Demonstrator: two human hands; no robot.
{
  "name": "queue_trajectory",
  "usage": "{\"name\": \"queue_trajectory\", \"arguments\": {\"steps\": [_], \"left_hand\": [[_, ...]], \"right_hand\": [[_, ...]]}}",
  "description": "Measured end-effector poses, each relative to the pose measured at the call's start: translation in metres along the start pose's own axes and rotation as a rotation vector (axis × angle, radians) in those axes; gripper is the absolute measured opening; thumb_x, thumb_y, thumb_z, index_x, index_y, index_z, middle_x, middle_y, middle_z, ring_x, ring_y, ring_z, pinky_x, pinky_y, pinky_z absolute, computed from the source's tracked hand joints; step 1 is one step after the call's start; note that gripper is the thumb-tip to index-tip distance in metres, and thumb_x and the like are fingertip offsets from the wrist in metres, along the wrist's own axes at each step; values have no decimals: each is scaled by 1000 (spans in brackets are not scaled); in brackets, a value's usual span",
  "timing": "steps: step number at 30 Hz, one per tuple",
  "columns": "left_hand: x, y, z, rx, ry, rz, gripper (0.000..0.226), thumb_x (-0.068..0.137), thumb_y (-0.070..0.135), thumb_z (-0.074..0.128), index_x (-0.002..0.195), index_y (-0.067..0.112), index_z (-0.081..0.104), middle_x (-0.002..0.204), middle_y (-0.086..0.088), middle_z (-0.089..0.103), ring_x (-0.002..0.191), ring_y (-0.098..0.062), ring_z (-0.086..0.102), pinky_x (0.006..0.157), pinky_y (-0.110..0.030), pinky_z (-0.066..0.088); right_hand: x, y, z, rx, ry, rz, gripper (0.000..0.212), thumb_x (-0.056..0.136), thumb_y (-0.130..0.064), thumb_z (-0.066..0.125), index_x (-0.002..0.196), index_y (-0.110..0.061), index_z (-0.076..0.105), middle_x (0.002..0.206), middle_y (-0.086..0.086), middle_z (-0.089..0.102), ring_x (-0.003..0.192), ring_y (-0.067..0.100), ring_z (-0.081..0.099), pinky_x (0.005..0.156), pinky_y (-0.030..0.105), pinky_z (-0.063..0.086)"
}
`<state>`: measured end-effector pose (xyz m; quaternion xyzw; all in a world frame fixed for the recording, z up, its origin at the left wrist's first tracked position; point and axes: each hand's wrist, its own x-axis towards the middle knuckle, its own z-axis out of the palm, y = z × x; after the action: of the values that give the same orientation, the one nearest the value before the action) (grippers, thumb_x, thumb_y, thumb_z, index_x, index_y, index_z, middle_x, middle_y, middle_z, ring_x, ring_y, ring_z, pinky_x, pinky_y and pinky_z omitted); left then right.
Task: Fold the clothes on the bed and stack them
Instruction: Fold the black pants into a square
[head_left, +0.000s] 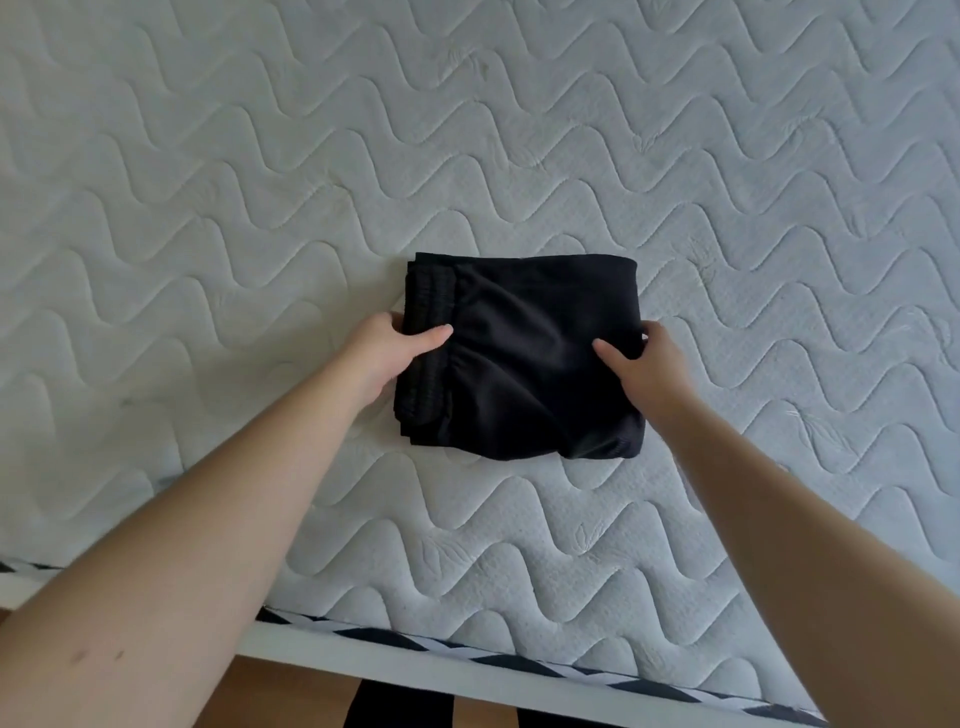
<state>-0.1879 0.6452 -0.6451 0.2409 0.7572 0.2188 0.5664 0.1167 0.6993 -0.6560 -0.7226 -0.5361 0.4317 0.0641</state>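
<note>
A black garment (524, 332), folded into a thick rectangle with its elastic waistband along the left side, lies on the white quilted mattress (260, 182). My left hand (387, 353) grips its left edge, thumb on top over the waistband and fingers tucked under. My right hand (647, 364) grips the right edge the same way, thumb resting on the top layer. No other clothes are in view.
The mattress's near edge carries a black-and-white trim (467, 652) above a white bed frame (415, 670). Below it show a wooden floor (291, 696) and dark trouser legs (400, 706) of the person.
</note>
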Motion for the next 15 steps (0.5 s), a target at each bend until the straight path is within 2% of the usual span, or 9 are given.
{"name": "queue_trajectory", "arguments": {"steps": [3,5,7,10,12,15], "left_hand": [[0,1,-1,29,-60,48,47,79,41,79,118,26,60,106,17,66,98,1,61,69,-13,43],[-7,-3,3,43,-36,136,49,81,40,77,123,34,53,105,26,61,94,12,58,71,-11,43],[-17,-7,7,120,12,222,51,82,46,73,125,43,45,104,34,57,92,17,54,74,-12,41],[-28,-9,12,126,58,299,42,83,49,69,114,49,42,98,43,57,89,21,55,76,-16,43],[-35,-5,15,77,76,333,34,80,51,69,105,50,44,98,39,58,90,16,58,79,-22,47],[-53,7,20,-56,48,346,32,75,53,70,101,53,52,102,30,63,94,7,63,81,-26,50]], "right_hand": [[3,3,-4,-136,-23,-146,44,89,-53,61,118,-23,49,95,-8,60,86,16,58,70,32,44],[0,10,-7,-191,-1,-255,31,92,-52,56,110,-29,44,83,-9,60,73,13,56,61,31,44],[-4,13,-9,-113,21,-280,23,93,-50,56,96,-36,38,72,-14,58,62,4,55,53,27,39],[-11,16,-11,74,42,-276,16,94,-43,58,93,-38,43,78,-23,60,72,-3,59,59,22,40],[-20,17,-14,153,73,-291,13,95,-40,58,93,-45,46,83,-26,60,77,-4,59,64,19,42],[-45,17,-26,231,125,-292,14,94,-43,58,96,-52,47,85,-21,63,79,-2,61,63,10,44]]}}
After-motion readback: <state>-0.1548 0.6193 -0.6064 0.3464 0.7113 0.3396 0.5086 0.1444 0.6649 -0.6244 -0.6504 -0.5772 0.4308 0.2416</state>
